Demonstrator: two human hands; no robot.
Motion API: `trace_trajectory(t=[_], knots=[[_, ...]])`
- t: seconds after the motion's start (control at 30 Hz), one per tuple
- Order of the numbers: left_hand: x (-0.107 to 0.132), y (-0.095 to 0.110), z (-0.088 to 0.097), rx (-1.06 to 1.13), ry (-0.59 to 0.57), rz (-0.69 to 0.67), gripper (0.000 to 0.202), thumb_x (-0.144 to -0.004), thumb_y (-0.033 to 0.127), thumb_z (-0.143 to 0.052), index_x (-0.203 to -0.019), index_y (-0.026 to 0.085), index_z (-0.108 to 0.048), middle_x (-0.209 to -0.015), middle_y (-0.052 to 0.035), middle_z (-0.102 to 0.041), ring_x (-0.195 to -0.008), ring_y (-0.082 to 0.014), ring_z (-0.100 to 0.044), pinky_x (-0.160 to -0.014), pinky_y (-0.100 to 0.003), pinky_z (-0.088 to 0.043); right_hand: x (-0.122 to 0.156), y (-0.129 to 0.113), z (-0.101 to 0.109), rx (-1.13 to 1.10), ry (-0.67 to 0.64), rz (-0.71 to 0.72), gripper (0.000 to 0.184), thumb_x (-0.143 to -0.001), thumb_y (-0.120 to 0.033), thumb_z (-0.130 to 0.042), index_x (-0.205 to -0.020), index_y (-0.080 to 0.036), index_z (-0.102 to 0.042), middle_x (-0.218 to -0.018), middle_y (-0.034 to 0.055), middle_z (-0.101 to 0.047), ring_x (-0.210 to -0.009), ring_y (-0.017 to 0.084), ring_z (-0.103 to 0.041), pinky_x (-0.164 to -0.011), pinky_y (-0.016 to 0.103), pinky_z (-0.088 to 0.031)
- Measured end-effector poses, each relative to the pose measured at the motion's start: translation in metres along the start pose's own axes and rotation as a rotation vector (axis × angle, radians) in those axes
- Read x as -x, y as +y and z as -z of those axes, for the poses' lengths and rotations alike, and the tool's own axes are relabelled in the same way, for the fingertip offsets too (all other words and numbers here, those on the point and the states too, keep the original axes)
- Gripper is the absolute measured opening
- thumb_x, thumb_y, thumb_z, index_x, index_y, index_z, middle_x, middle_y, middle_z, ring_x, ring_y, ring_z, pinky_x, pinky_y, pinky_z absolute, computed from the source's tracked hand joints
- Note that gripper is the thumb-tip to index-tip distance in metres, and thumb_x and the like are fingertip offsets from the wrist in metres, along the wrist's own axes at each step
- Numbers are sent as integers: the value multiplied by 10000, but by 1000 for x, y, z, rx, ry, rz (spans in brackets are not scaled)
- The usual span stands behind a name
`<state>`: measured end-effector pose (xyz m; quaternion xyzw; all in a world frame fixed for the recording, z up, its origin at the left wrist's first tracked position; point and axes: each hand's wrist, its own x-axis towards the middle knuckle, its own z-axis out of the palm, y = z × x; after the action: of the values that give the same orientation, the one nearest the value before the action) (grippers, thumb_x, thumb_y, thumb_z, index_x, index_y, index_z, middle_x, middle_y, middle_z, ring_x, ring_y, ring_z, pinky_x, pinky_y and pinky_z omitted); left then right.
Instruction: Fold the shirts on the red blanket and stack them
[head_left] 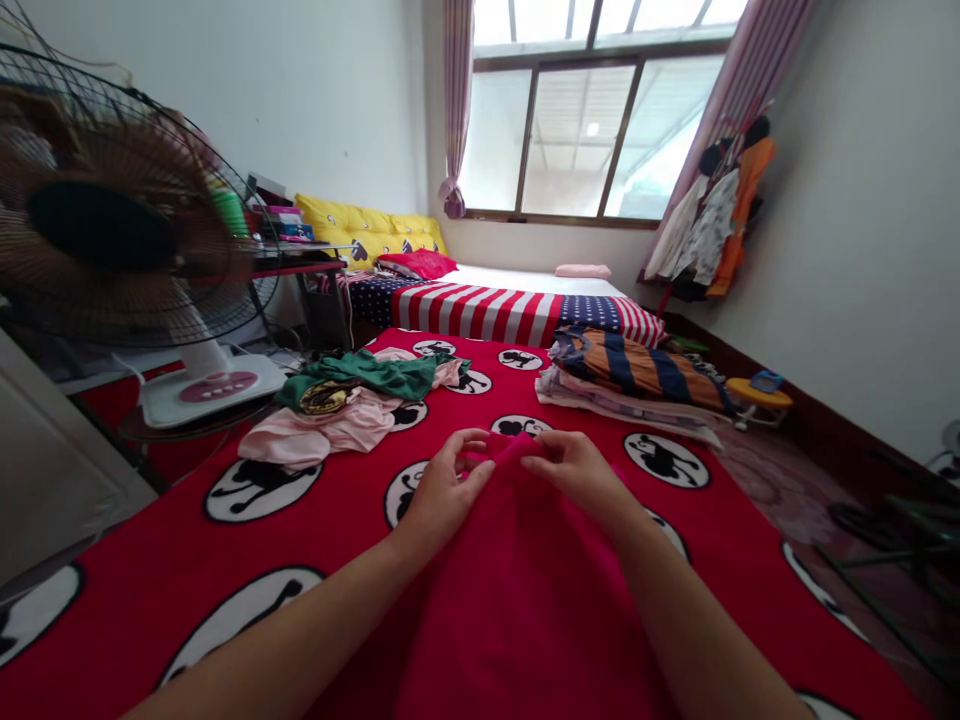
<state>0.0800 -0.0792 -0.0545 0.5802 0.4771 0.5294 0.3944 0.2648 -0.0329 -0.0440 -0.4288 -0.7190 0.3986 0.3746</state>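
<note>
A bright pink garment (pixel 529 590) hangs from both hands and spreads toward me over the red patterned blanket (pixel 345 540); which kind of garment it is I cannot tell. My left hand (pixel 450 480) has thumb and fingers closed on its upper edge. On the opposite side of that edge, my right hand (pixel 574 470) pinches the cloth between thumb and fingers. Left of my hands lies a loose heap with a green garment (pixel 375 375) over a pale pink garment (pixel 330 430). To the right is a flat stack topped by a striped shirt (pixel 637 365).
An electric fan (pixel 217 385) stands at the left edge beside a small desk (pixel 300 268). Beyond the blanket is a bed with a stars-and-stripes cover (pixel 487 312). Clothes hang on the right wall (pixel 720 220), above a yellow stool (pixel 757 395).
</note>
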Motion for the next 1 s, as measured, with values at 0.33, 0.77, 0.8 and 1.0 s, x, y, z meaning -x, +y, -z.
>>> trace_trajectory(t=[0.33,0.77,0.8,1.0], knots=[[0,-11,-1,236,-113,253,501,-693,363,-747,-1118,136,-609,-784,-48,-688,-723,-180,-655,-673,-273,-503,17,-39,28,-337,-214,43,251,-702,-371,-741,-817,-151,-705,-1115,85,-667,-816,160,-632,-755,297,-508],[-2,0,11,648,-272,582,565,-779,643,-559,-1003,136,-668,-903,-90,-731,-929,-293,-675,-812,-391,-538,9,-28,-13,-374,-92,218,668,-758,-319,-725,-1362,-278,-443,-1412,88,-469,-1294,225,-451,-1025,387,-418],[-4,-2,15,692,-281,593,591,-774,656,-556,-1015,127,-660,-935,-110,-726,-943,-297,-672,-828,-397,-535,7,-25,-12,-364,-59,183,703,-752,-333,-725,-1380,-264,-415,-1353,102,-525,-1265,227,-485,-991,385,-447],[-6,-14,21,584,-180,566,428,-724,377,-735,-1048,125,-615,-973,-123,-714,-864,-258,-691,-789,-351,-545,9,-17,36,-199,335,81,337,-771,-404,-654,-1003,-159,-646,-938,86,-714,-731,176,-683,-665,285,-526]])
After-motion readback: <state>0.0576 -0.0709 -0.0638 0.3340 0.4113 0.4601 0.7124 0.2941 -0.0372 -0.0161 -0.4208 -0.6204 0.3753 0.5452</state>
